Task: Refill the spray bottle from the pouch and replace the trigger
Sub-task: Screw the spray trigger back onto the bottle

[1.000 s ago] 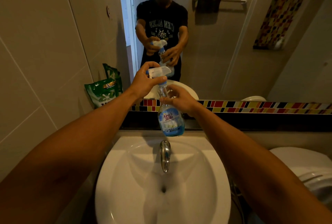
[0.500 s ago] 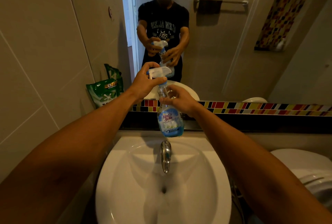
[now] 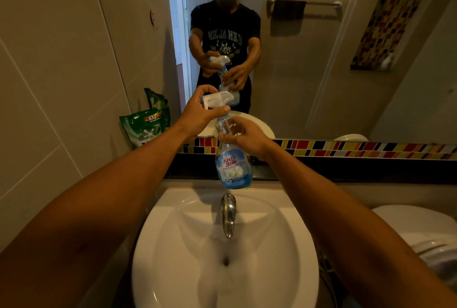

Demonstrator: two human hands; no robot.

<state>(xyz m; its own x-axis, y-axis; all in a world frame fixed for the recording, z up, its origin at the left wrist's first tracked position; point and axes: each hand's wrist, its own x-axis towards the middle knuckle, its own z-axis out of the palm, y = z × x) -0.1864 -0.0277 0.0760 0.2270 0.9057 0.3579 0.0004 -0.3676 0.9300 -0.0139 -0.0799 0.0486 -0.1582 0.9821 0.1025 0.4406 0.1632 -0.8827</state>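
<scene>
I see both of my bare arms reaching out over a round white ceramic sink with a chrome tap at its back edge. My right hand has its fingers closed around the clear neck of a transparent plastic spray bottle with a blue and white label, holding it upright in the air above the tap. My left hand has its fingers wrapped around the white and blue trigger head sitting at the top of the bottle; I cannot tell how far it is screwed on. Compared with half a second ago, the hands and bottle sit in almost the same place, with no clear change in grip. A green refill pouch leans against the beige tiled wall to the left, well apart from the bottle. The wall mirror ahead reflects the same pose.
</scene>
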